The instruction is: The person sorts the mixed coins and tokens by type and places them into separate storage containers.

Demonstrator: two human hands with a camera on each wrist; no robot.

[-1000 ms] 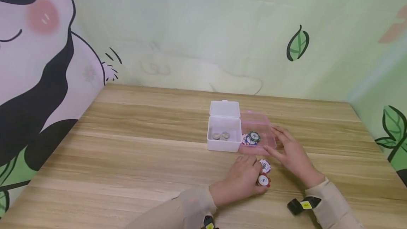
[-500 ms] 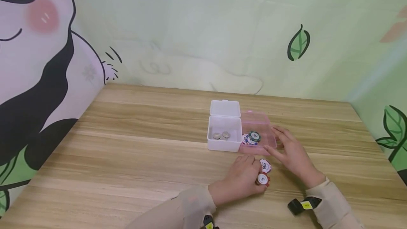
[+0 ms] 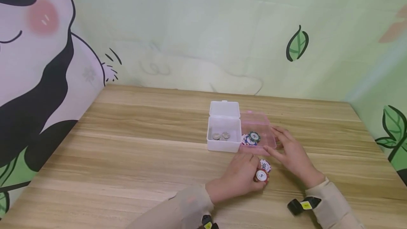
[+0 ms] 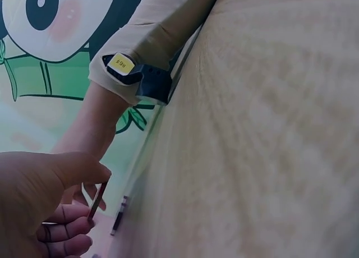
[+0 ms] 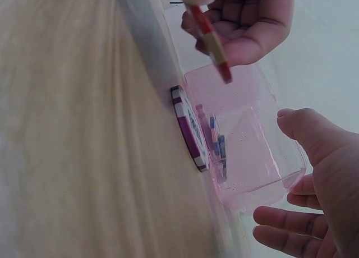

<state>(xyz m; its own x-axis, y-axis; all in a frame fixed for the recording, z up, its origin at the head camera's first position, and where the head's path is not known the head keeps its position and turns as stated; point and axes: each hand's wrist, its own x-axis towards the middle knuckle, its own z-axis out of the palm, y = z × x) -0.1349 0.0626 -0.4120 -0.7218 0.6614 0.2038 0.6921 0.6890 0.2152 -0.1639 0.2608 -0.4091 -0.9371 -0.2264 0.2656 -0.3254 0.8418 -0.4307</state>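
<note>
My left hand (image 3: 236,176) pinches a red poker chip (image 3: 262,176) by its edge between thumb and fingers. In the right wrist view that red chip (image 5: 210,42) is up off the table and tilted. Just beyond it, a purple-and-white "500" chip (image 3: 265,166) lies on the wood. My right hand (image 3: 294,156) touches the right side of an open pink see-through box (image 3: 268,139), its thumb near the front corner and its fingers extended along the side. Blue, green and other chips (image 3: 254,136) lie inside at the left.
An open white box (image 3: 224,146) with several silver coins (image 3: 225,135) stands against the pink box's left side. Its lid (image 3: 224,109) is folded back. Both boxes rest on a wooden table (image 3: 133,151) in front of a painted wall (image 3: 190,34).
My left hand has shifted slightly left, and the red chip it holds has risen a little away from its earlier place. The right hand and both boxes have stayed put.
</note>
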